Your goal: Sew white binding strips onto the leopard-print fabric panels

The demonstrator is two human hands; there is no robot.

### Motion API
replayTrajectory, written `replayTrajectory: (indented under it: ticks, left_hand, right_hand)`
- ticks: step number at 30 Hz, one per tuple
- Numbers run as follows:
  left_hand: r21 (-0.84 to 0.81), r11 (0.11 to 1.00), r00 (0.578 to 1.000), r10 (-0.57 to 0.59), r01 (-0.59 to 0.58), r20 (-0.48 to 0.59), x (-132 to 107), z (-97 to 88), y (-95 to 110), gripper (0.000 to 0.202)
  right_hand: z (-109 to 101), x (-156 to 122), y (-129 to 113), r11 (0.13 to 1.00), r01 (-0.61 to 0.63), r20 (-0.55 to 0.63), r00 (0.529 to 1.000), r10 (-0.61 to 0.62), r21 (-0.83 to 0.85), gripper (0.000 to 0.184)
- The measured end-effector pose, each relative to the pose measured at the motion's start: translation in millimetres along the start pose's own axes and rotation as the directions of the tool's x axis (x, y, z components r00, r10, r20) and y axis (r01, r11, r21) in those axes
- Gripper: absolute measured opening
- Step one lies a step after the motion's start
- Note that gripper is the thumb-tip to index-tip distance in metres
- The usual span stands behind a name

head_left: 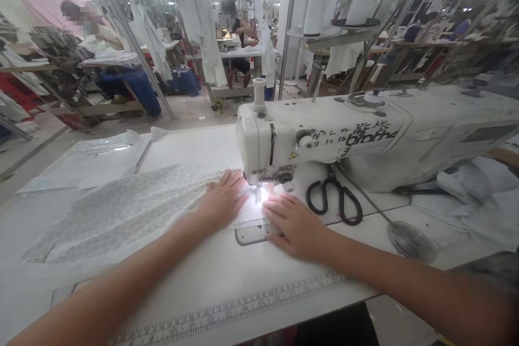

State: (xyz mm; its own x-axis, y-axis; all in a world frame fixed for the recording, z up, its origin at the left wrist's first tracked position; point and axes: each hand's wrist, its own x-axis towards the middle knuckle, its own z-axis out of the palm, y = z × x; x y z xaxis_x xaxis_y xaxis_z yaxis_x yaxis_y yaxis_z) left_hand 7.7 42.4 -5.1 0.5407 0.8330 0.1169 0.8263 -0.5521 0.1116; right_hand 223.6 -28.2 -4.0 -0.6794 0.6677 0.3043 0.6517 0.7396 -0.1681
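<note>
A pale patterned fabric piece (pixel 133 200) stretches from the left across the table to the needle area of a white sewing machine (pixel 259 140). Flat on the cloth, just left of the lit needle, lies my left hand (pixel 223 197), fingers extended. To the right of the needle, my right hand (pixel 292 224) rests with its fingers stretched over the cloth's edge and the metal plate (pixel 249 235). Bright lamp light washes out the stitching spot, so the needle and presser foot are hard to make out. Neither hand grips anything visible.
Black-handled scissors (pixel 352 211) lie right of my right hand, beside a round metal-ended lever (pixel 409 240). A printed ruler (pixel 235 308) runs along the front edge. Crumpled white cloth (pixel 470 200) sits at right, a plastic-covered stack (pixel 93 159) at left. Co-workers sit at machines behind.
</note>
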Motion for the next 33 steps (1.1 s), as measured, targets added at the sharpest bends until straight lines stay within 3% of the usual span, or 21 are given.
replayTrajectory:
  ticks: [4,8,13,21,33]
  left_hand:
    - [0.006,1.0,0.999,0.021,-0.021,-0.035,6.9,2.1,-3.2,0.024]
    - [-0.01,0.998,0.991,0.052,-0.054,-0.121,-2.3,-4.4,7.5,0.018]
    - [-0.232,0.95,0.976,0.191,-0.211,-0.106,-17.8,-8.4,23.6,0.022]
    - [-0.25,0.941,0.973,0.208,-0.226,-0.096,-20.3,2.4,18.7,0.029]
    - [-0.245,0.942,0.973,0.214,-0.228,-0.082,-21.6,-1.2,20.0,0.025]
  right_hand:
    - [1.6,-2.2,4.6,0.999,-0.029,-0.027,0.999,0.03,0.037,0.041]
    - [2.1,-3.9,4.3,0.997,-0.038,-0.051,0.998,0.042,0.071,0.04]
    - [3.4,-3.7,4.6,0.996,-0.04,-0.061,0.997,0.044,0.076,0.042]
    - [0.0,-3.8,1.5,0.993,-0.099,-0.001,0.995,0.099,0.057,0.045]
    - [2.4,-1.6,0.6,0.992,-0.111,0.029,0.994,0.11,0.064,0.051]
